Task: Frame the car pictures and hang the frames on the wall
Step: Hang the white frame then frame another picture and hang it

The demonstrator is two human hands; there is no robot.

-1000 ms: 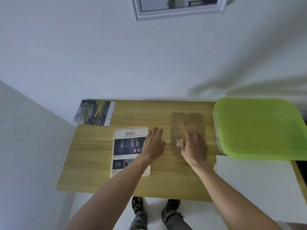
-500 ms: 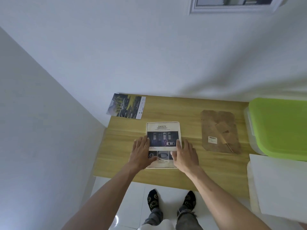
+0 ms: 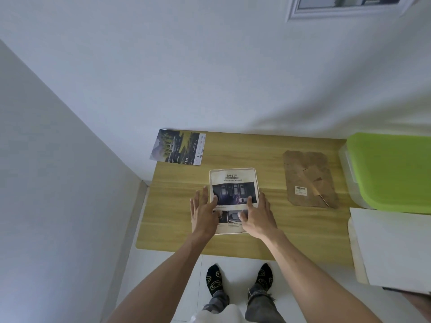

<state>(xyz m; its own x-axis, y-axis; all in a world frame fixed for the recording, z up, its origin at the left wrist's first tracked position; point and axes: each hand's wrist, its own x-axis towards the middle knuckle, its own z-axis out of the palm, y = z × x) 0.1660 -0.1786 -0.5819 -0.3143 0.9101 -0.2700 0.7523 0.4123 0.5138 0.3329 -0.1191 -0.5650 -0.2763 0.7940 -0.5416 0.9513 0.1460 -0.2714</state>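
A car picture headed "SAFETY" point(image 3: 233, 183) lies flat in the middle of the wooden table point(image 3: 268, 159), seemingly with a thin white frame edge around it. My left hand point(image 3: 203, 212) rests on its left edge and my right hand point(image 3: 256, 215) on its right edge, fingers spread and pressing down on the sheet. A brown frame backing board point(image 3: 307, 178) with a stand flap and a barcode label lies to the right. A second car picture point(image 3: 178, 146) lies at the table's far left corner, overhanging the edge. A white-framed picture point(image 3: 345, 5) hangs on the wall above.
A clear bin with a green lid point(image 3: 391, 169) stands at the table's right end. A white board point(image 3: 391, 248) lies in front of it, past the table's front edge. A wall closes off the left side. My feet stand on the white floor below.
My right hand left the brown backing board and came onto the SAFETY picture beside my left hand. Both hands now press on the sheet. The view shifted left.
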